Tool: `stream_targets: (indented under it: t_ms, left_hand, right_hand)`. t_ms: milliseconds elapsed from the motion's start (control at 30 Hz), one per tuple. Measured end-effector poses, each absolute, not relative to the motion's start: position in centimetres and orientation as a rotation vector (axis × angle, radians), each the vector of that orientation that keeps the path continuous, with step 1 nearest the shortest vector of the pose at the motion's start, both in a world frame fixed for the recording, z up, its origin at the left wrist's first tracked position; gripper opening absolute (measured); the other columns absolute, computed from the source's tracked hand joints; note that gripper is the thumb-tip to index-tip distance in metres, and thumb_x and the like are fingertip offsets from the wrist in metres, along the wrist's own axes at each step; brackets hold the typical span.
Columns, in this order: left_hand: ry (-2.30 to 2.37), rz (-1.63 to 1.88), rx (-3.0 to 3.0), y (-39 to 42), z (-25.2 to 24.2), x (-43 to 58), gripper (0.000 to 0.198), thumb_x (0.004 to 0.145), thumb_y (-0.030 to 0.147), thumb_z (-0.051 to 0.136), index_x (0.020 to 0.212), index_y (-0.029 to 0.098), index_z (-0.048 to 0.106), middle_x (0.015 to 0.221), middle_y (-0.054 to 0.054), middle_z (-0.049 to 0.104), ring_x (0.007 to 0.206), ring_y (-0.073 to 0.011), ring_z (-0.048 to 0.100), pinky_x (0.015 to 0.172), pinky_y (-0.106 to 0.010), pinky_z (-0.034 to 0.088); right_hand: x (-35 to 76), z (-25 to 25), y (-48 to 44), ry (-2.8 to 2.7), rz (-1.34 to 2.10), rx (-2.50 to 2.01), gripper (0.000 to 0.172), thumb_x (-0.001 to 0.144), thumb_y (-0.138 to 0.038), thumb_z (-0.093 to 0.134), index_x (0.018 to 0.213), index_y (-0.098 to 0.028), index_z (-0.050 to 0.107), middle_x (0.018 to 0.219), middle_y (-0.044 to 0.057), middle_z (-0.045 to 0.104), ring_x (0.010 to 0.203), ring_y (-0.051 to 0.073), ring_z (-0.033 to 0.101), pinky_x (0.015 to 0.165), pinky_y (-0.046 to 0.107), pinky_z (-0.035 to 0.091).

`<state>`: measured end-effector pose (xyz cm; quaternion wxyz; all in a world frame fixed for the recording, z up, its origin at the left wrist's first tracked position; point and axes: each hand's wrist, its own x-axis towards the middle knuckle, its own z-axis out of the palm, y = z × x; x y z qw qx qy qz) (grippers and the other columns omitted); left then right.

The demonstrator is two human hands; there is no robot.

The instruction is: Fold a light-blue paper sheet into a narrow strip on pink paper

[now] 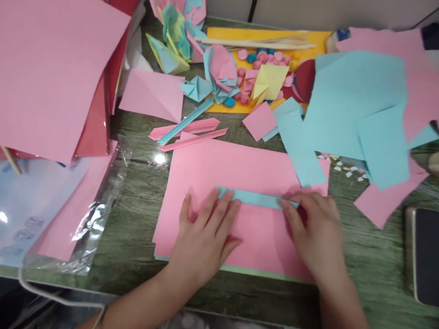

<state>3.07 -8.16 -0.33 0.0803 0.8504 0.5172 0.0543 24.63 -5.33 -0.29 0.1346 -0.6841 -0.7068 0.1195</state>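
A narrow blue paper strip [258,198] lies across a stack of pink paper sheets [219,167]. My left hand [204,233] rests flat with spread fingers, its fingertips on the strip's left part. At the strip's right end, my right hand [314,227] pinches the paper between thumb and fingers. Just beyond the stack lie two folded pink strips [195,139] and a folded blue strip [187,120] crossing over them. A small pink paper square [260,121] sits behind the stack.
Folded paper flowers [221,73] and a yellow sheet [213,107] with small coloured discs are at the back. Blue paper pieces [357,93] spread to the right, above a phone [431,257]. Large pink sheets [51,60] and a clear plastic bag [101,217] occupy the left.
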Motion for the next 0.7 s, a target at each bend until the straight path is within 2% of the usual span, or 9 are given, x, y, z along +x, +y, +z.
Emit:
stream_targets:
  t_ms: [233, 367, 700]
  left_hand:
    - [1.614, 0.29, 2.452, -8.58, -1.0, 3.36, 0.057, 0.087, 0.05, 0.046, 0.134, 0.018, 0.043, 0.14, -0.007, 0.044, 0.132, -0.0287, 0.034, 0.11, -0.058, 0.001]
    - [1.622, 0.299, 2.413, -8.59, -1.14, 3.4, 0.056, 0.086, 0.048, 0.049, 0.134, 0.019, 0.044, 0.141, -0.006, 0.042, 0.13, -0.0278, 0.037, 0.111, -0.054, 0.003]
    - [1.651, 0.28, 2.4, -8.52, -1.12, 3.38, 0.056, 0.086, 0.048, 0.05, 0.134, 0.02, 0.044, 0.14, -0.005, 0.043, 0.131, -0.024, 0.035, 0.111, -0.049, 0.003]
  right_hand:
    - [24.53, -0.84, -5.05, -2.069, 0.254, -2.034, 0.026, 0.09, -0.042, 0.043, 0.081, -0.02, 0.055, 0.082, 0.007, 0.057, 0.077, 0.023, 0.045, 0.07, 0.035, 0.033]
    - [24.4, -1.0, -5.09, -2.068, 0.224, -2.05, 0.024, 0.089, -0.04, 0.046, 0.08, -0.019, 0.055, 0.08, 0.007, 0.055, 0.076, 0.023, 0.045, 0.07, 0.036, 0.035]
    - [23.94, -1.0, -4.71, -2.151, 0.073, -2.07, 0.033, 0.091, -0.042, 0.041, 0.074, -0.017, 0.055, 0.072, 0.01, 0.054, 0.07, 0.023, 0.043, 0.064, 0.036, 0.033]
